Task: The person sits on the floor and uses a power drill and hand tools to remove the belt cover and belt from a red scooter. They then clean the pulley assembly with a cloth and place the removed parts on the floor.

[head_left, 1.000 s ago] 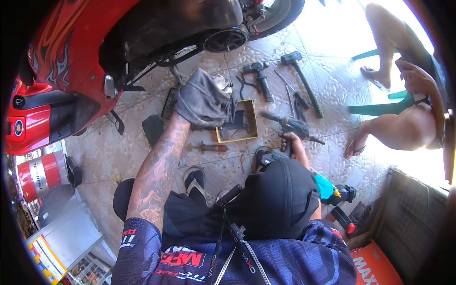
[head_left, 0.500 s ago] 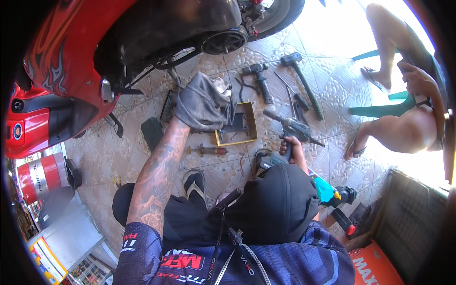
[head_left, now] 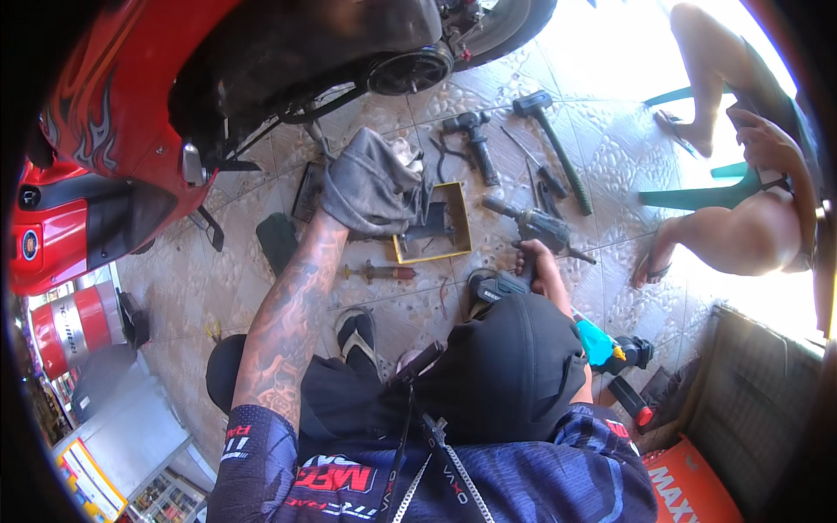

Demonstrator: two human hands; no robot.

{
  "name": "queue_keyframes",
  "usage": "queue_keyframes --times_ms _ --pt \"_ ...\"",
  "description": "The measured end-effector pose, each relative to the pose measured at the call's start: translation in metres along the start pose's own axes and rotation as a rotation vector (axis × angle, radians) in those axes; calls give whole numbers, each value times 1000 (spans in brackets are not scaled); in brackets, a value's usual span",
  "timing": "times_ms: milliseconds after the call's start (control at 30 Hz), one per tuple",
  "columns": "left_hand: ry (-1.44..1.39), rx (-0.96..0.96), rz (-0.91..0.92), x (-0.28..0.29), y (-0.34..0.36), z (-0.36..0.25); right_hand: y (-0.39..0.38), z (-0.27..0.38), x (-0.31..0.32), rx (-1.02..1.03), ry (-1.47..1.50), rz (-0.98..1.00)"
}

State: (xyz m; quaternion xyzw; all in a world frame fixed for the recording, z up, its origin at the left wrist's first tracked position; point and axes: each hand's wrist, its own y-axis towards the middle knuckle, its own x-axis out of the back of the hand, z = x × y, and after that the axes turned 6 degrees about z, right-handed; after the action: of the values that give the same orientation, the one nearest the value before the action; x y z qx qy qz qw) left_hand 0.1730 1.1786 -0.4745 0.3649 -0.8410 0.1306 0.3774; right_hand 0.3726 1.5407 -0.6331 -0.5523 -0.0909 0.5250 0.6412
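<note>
A crumpled grey cloth (head_left: 366,183) covers my left hand and its fingers, below the underside of the red motorbike (head_left: 122,70). My right hand (head_left: 536,261) grips a cordless impact wrench (head_left: 540,231) by its handle, beside my right knee; a long socket points up-left from it. Between my hands, a yellow-edged box (head_left: 462,218) holds dark parts. Around it on the tiles lie pliers (head_left: 453,155), a second tool (head_left: 479,148), a long-handled hammer (head_left: 562,152), thin tools (head_left: 532,161) and a syringe-like tube (head_left: 384,273).
Another person's bare legs (head_left: 745,235) and hand (head_left: 754,131) are at the right, by green seat legs (head_left: 680,196). A red scooter (head_left: 61,218) and red drum (head_left: 70,327) stand left. A cyan-and-yellow object (head_left: 602,340) lies by my right knee. A dark panel (head_left: 732,375) is lower right.
</note>
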Motion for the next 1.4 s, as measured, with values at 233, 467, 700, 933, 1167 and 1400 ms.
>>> queue_keyframes --times_ms 233,467,700,933,1167,1400 --pt "10 2 0 -1 -2 0 -20 20 -33 -109 -534 -486" --pt "34 -11 11 -4 0 -1 -26 70 -90 452 -1689 -650" --pt "48 -14 2 -7 -5 0 68 57 -101 307 -2043 -253" --pt "374 -95 17 -12 -5 8 45 70 -85 592 -2020 -139" --pt "369 -89 -7 -16 -3 4 43 69 -90 666 -1995 -224" --pt "-245 43 -81 -10 -6 -8 44 60 -91 595 -2116 -304"
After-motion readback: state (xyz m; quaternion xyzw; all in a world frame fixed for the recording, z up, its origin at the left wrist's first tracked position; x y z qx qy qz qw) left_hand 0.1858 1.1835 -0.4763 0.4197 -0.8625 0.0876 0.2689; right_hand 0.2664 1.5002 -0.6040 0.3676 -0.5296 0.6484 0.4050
